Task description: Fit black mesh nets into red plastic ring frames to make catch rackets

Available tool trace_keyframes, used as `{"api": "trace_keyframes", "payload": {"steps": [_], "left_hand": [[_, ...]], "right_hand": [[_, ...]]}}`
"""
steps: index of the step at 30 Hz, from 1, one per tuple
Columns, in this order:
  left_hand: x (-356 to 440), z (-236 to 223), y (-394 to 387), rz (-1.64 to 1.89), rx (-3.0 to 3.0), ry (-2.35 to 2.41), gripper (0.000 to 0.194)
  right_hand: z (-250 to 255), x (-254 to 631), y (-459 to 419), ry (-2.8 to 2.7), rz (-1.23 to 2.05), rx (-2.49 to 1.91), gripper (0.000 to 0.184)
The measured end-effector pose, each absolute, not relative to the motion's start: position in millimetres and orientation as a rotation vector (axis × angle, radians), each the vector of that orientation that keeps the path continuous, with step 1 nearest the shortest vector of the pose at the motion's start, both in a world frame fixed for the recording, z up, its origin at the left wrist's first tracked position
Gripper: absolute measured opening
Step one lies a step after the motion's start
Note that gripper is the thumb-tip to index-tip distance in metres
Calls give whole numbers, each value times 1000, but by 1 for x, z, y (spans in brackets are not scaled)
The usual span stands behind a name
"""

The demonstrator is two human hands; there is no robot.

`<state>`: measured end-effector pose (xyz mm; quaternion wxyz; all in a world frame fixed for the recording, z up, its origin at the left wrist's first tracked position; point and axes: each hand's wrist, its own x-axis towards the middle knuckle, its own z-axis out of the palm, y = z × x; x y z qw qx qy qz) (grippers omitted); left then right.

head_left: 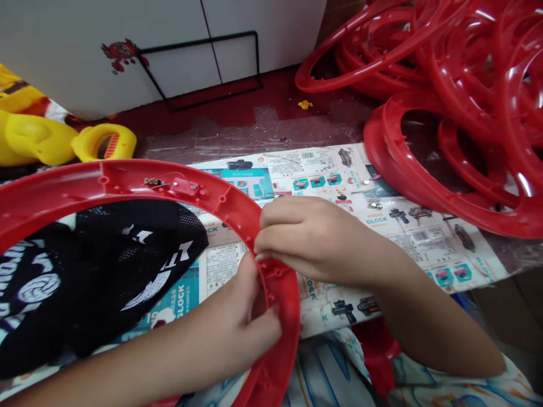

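A large red plastic ring [286, 308] lies with its hollow side up, showing a channel with small posts. My left hand [237, 316] reaches across the ring's middle and grips its right side, thumb and fingers over the inner edge. My right hand [309, 237] is closed, with its fingertips pressed together at the channel just above my left hand. What those fingertips hold, if anything, is hidden. Farther left in the channel sit a small red plastic piece [185, 186] and a brass-coloured metal bit [153, 182].
Printed cardboard sheets [407, 249] cover part of the table. Black printed fabric [106, 271] lies beneath the ring. Several red rings [407, 152] are heaped at the right. Yellow plastic parts [46, 138] sit at the left. A black wire frame [199, 42] stands against the white panel behind.
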<state>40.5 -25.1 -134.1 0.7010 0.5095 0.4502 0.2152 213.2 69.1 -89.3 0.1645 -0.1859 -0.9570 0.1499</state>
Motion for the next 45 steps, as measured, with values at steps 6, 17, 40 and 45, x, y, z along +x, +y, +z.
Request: {"api": "trace_keyframes", "payload": {"steps": [6, 17, 40, 45], "left_hand": [[53, -120, -14, 609, 842, 1029, 37], [32, -121, -7, 395, 1503, 972, 29], [33, -117, -14, 324, 1409, 922, 41], [41, -119, -21, 472, 986, 792, 40]], "right_hand": [[-93, 212, 74, -2734, 571, -605, 22], [-79, 223, 70, -2719, 345, -466, 27], [-80, 222, 72, -2621, 559, -424, 25], [-79, 223, 73, -2627, 541, -425, 25]]}}
